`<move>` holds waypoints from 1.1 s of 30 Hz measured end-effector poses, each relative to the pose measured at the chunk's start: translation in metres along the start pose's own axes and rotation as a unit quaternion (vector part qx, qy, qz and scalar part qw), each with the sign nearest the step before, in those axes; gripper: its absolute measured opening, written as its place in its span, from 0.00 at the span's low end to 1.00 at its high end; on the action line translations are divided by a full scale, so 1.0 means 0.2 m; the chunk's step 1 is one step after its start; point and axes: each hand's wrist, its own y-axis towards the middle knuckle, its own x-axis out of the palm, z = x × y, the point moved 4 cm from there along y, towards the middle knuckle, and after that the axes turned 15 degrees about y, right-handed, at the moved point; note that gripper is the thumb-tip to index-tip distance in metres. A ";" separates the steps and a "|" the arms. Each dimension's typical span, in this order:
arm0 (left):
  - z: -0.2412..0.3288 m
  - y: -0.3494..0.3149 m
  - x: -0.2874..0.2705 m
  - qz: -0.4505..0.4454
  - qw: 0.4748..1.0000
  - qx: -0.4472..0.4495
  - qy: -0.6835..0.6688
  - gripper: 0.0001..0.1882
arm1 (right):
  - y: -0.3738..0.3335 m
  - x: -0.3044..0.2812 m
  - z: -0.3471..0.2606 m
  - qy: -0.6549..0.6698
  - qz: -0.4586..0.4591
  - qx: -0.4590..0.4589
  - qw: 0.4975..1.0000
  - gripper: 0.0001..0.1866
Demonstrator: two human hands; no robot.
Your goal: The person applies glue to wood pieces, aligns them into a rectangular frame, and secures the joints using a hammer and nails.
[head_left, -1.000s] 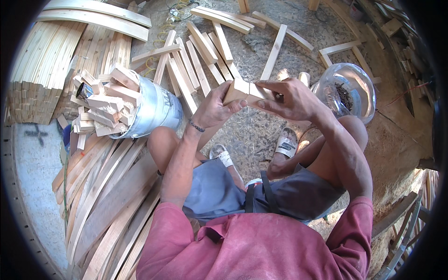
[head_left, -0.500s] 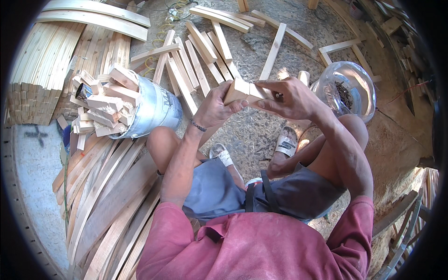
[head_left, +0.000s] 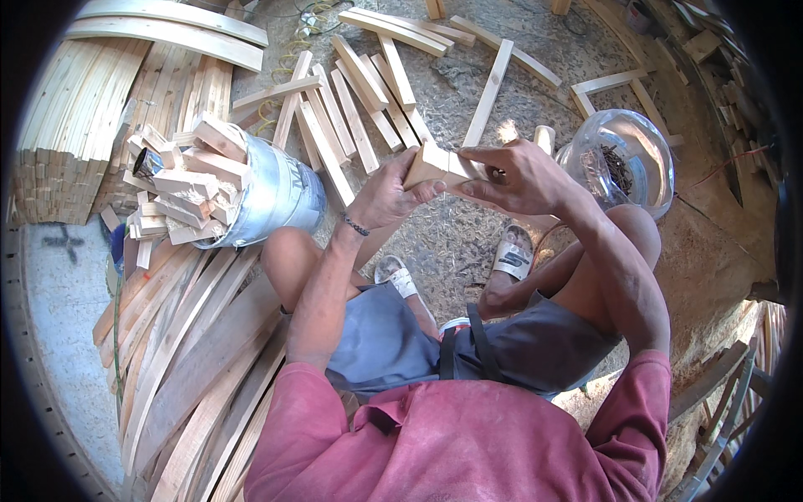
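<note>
Wood pieces (head_left: 426, 162), pale, two: butted at a visible seam, clasped in curled left hand (head_left: 391, 194) and curled right hand (head_left: 520, 179); loose lengths (head_left: 355, 121) left unjoined on floor (head_left: 456, 243)

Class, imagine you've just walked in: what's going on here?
A person is gripping pale wooden pieces where they meet, with the left hand on one side and the right hand on the other. A bucket heaped with wood scraps stands left, a clear tub right, and loose battens lie ahead.
</note>
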 end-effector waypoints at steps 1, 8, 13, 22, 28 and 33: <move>-0.01 0.00 0.00 -0.003 1.000 -0.004 -0.001 0.39 | 0.00 0.00 0.00 0.000 0.003 -0.002 1.000 0.22; -0.03 0.01 0.00 -0.004 1.000 0.000 -0.003 0.34 | 0.00 0.02 0.02 0.006 -0.003 -0.002 1.000 0.21; -0.07 0.01 0.01 -0.015 1.000 -0.014 -0.020 0.33 | 0.01 0.02 0.01 -0.001 -0.006 -0.008 1.000 0.21; -0.10 0.01 0.05 -0.029 0.998 -0.016 -0.051 0.39 | 0.02 0.05 0.08 -0.014 -0.027 -0.020 0.999 0.16; -0.11 0.02 0.07 -0.034 0.998 -0.002 -0.062 0.41 | 0.02 0.04 0.07 -0.001 -0.013 -0.019 1.000 0.16; -0.08 0.03 0.06 -0.028 0.998 -0.009 -0.059 0.44 | 0.03 0.03 0.06 -0.019 -0.029 -0.002 0.999 0.16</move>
